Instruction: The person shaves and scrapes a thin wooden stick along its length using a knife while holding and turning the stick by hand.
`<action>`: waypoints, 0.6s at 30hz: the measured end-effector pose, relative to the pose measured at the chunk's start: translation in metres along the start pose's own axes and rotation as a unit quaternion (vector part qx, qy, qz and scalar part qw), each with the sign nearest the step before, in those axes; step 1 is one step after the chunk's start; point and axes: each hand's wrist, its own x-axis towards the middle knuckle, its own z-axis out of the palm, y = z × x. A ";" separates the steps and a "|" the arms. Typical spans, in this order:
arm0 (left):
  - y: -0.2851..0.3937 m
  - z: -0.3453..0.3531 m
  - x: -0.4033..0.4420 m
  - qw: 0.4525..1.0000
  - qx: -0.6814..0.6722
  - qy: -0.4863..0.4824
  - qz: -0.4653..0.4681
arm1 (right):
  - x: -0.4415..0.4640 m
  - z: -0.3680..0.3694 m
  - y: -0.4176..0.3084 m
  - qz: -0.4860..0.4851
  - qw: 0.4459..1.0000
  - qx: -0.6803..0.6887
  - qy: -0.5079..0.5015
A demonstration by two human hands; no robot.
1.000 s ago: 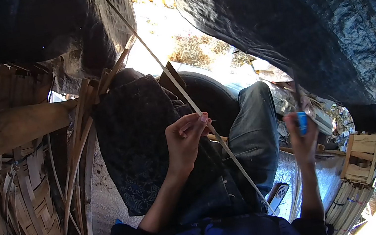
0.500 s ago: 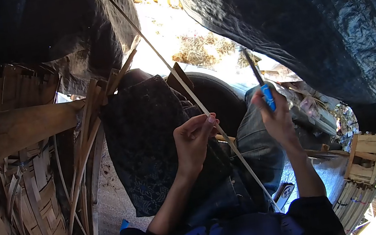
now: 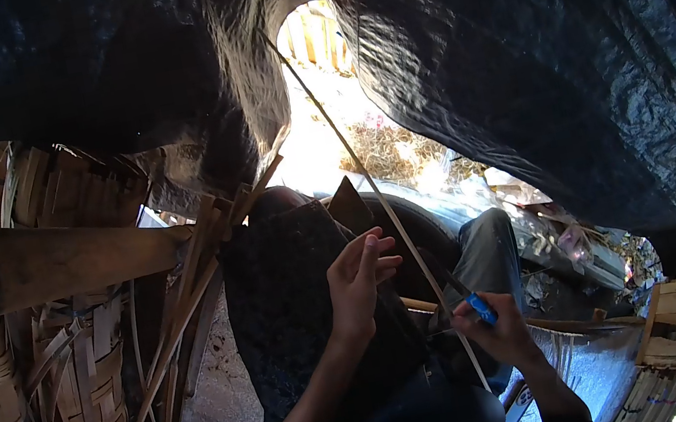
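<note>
A long thin strip, apparently bamboo [image 3: 363, 172], slants from the upper middle down to my lap. My left hand [image 3: 355, 291] is just left of the strip, its fingers apart, with a small gap seen between them and the strip. My right hand [image 3: 505, 335] is closed around the blue handle of a knife [image 3: 481, 309]. The dark blade points up and left, close beside the strip. My right thumb and fingertips are at the strip's lower part; whether they pinch it is unclear. Dark cloth [image 3: 308, 298] covers my leg behind the left hand.
On the left are a thick bamboo pole [image 3: 66, 259], split slats [image 3: 182, 324] and woven bamboo [image 3: 106, 406]. Dark plastic sheeting [image 3: 516, 89] hangs overhead and right. A phone [image 3: 520, 398] lies by my lap. At right is a wooden crate [image 3: 674, 319].
My right hand has brought the knife down and left to the strip. My left fingers have come off the strip. The view has tilted upward, and the scene sits lower.
</note>
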 end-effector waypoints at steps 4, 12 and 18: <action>0.029 0.004 0.026 0.998 -0.004 -0.035 0.044 | -0.027 -0.013 0.008 0.053 0.998 -0.038 0.006; 0.015 0.006 0.029 0.994 -0.032 -0.081 0.068 | -0.054 -0.012 0.023 0.135 0.989 -0.055 -0.030; 0.007 -0.002 0.018 0.993 -0.047 -0.094 0.048 | -0.054 -0.019 0.062 0.006 0.981 0.026 0.194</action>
